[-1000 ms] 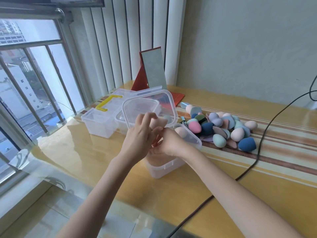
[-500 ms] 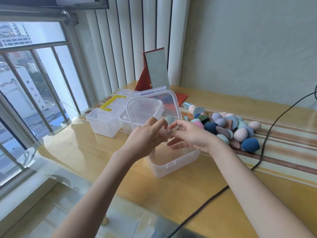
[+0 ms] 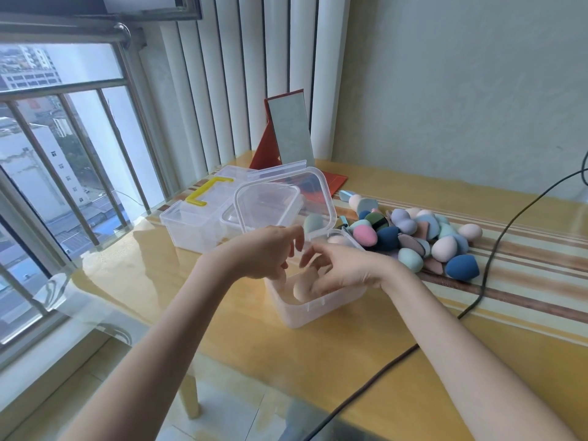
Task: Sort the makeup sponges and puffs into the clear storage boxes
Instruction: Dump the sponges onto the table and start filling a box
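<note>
A clear storage box (image 3: 318, 310) stands mid-table with its hinged lid (image 3: 321, 192) raised. A beige sponge (image 3: 301, 289) lies inside it, and another pale one (image 3: 338, 239) shows at its far rim. My left hand (image 3: 265, 253) hovers over the box's left side, fingers loosely curled and holding nothing. My right hand (image 3: 345, 268) hovers over the right side with relaxed, spread fingers, also holding nothing. To the right lies a pile of makeup sponges and puffs (image 3: 413, 233), among them a pink one (image 3: 364, 235) and a dark blue one (image 3: 462, 267).
A second clear box (image 3: 191, 226) with a yellow handle (image 3: 206, 192) sits behind on the left. A red-backed mirror (image 3: 288, 135) stands at the back. A black cable (image 3: 477, 291) crosses the table on the right. A barred window (image 3: 63, 154) runs along the left, past the table's edge.
Both hands held a beige sponge together above the box a second ago. They have parted and let go, and the sponge now lies inside the box.
</note>
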The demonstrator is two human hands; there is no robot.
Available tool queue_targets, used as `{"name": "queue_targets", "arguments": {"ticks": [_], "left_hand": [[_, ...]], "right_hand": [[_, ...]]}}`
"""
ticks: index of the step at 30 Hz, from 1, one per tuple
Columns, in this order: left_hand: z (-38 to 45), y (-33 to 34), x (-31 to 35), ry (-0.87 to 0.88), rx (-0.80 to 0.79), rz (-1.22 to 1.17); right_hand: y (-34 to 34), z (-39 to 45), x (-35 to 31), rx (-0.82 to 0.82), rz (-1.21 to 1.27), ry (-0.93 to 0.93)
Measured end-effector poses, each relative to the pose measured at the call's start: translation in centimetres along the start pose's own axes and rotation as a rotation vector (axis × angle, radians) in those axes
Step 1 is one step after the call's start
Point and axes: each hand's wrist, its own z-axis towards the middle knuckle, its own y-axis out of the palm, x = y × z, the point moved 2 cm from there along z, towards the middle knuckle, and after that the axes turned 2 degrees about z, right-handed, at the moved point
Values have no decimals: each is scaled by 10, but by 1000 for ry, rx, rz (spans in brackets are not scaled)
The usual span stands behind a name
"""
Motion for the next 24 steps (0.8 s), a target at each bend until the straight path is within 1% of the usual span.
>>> {"name": "queue_targets", "arguments": {"ticks": [1,3,5,7,8,10,14,16,19,22,24], "left_hand": [[0,-1,1,-5,12,16],[0,1,3,-17,62,36],[-1,3,5,-23,152,70],[-3,5,5,-18,238,84],[-4,6,4,-11,256,69],[-5,6,5,3,260,46],[-7,6,0,5,210,-12],[-8,6,-5,-14,203,-102],[-9,5,-10,-36,218,-196],[-10,4,-7,-34,261,-287],[-11,4,-3,2,299,-324]], "right_hand": [[2,1,-1,-9,-46,6],[5,4,-4,15,-30,-42],[9,6,-10,33,-18,-116],[13,6,-14,76,-65,-151],[15,5,-16,99,-96,-158],[18,7,-16,122,-144,-159],[24,13,-20,150,-300,-150],[25,14,-21,149,-291,-142],[27,14,-20,181,-250,-134],[28,13,-23,240,-300,-154],[31,13,-26,246,-341,-158]]}}
